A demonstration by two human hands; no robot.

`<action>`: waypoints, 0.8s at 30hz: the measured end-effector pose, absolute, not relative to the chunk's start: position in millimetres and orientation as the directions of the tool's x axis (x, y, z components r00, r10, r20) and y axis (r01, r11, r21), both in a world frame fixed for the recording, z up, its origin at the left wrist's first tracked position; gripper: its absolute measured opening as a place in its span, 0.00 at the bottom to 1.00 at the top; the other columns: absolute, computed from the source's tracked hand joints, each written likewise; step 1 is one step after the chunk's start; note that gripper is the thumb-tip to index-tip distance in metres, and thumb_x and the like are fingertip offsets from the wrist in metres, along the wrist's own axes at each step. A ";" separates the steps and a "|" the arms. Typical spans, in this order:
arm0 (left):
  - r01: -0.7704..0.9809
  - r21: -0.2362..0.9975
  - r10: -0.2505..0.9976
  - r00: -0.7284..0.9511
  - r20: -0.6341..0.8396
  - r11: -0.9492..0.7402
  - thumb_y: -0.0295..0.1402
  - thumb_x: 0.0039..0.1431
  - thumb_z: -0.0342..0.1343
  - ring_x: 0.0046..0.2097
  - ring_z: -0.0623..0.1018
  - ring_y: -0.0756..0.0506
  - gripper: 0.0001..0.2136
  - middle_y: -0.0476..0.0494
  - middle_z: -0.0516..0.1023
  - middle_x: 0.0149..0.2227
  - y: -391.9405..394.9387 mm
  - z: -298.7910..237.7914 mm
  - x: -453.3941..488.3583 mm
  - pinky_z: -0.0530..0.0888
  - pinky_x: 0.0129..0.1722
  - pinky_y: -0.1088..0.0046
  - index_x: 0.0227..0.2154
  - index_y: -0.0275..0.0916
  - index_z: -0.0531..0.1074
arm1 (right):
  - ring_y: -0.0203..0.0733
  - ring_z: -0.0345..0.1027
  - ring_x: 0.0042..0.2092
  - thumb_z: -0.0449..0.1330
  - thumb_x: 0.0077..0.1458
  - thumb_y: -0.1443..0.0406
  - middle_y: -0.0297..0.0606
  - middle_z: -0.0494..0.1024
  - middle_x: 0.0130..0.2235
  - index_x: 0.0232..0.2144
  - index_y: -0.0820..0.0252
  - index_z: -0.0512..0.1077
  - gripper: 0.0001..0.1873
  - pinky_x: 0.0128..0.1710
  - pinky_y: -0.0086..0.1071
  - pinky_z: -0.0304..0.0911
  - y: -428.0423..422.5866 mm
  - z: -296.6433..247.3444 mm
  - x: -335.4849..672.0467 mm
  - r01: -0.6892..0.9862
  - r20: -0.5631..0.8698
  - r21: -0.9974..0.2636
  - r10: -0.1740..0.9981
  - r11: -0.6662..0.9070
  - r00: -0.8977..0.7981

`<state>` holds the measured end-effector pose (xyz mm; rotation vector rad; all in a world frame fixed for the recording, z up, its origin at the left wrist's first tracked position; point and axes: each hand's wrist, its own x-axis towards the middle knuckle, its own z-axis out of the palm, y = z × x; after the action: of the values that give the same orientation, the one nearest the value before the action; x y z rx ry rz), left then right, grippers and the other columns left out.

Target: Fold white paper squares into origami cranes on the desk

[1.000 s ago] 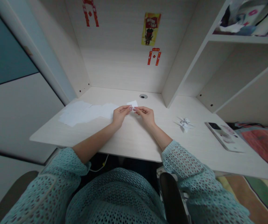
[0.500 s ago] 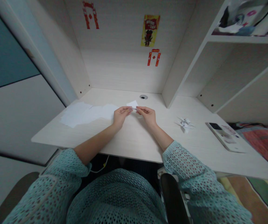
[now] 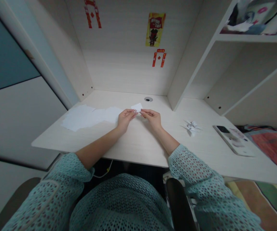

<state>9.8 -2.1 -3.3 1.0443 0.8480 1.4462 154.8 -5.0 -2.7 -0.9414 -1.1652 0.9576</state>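
Observation:
A small piece of white paper [image 3: 137, 106] is pinched between both hands above the middle of the desk. My left hand [image 3: 126, 118] grips its left lower edge with thumb and fingers. On the opposite side, my right hand [image 3: 152, 118] holds the right lower edge the same way. The paper's upper part sticks up beyond the fingertips; its lower edge is partly hidden by them. Left of my left hand lie several flat white paper sheets [image 3: 80, 118], overlapping one another. Some folded white paper pieces [image 3: 192, 127] with pointed ends sit in a cluster to the right.
A phone [image 3: 233, 140] lies on the right part of the white desk [image 3: 138, 146]. Behind the hands is a round cable hole [image 3: 148, 99]. An upright panel [image 3: 189, 61] rises at the back right. A chair armrest [image 3: 179, 202] is below the desk edge.
The lower edge of the paper between my fingertips looks slightly different, and less of a fold shows there. Both hands stay almost in place; the camera view has shifted slightly.

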 end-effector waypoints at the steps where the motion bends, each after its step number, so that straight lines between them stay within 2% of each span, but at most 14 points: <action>1: -0.354 0.925 0.989 -0.005 0.146 -0.138 0.36 0.43 0.65 0.40 0.79 0.48 0.12 0.45 0.79 0.34 -2.3 -3.2 10.0 0.71 0.51 0.65 0.30 0.36 0.71 | 0.39 0.73 0.31 0.68 0.36 0.56 0.40 0.81 0.32 0.30 0.59 0.78 0.17 0.36 0.35 0.68 -5.2 -2.3 154.6 -0.109 0.296 -0.944 0.946 0.311 0.134; 10: -0.309 0.935 0.983 -0.002 0.184 -0.176 0.40 0.43 0.65 0.39 0.79 0.45 0.16 0.43 0.79 0.33 -3.9 -2.0 10.5 0.73 0.48 0.61 0.30 0.36 0.70 | 0.39 0.72 0.30 0.68 0.36 0.57 0.40 0.81 0.32 0.31 0.60 0.78 0.17 0.35 0.35 0.67 -4.7 -2.1 154.5 -0.092 0.279 -0.952 0.951 0.292 0.131; 24: -0.298 0.932 0.977 -0.014 0.211 -0.205 0.39 0.44 0.65 0.38 0.80 0.45 0.14 0.42 0.79 0.33 -3.5 -0.5 9.1 0.73 0.47 0.62 0.29 0.36 0.70 | 0.37 0.71 0.31 0.67 0.37 0.60 0.39 0.81 0.31 0.33 0.60 0.78 0.16 0.35 0.33 0.66 -2.9 -3.2 155.0 -0.148 0.231 -0.959 0.968 0.243 0.094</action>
<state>9.1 -3.5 -0.5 1.1364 0.8597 1.4757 155.0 -2.9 -3.2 -0.9542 -1.1428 1.0498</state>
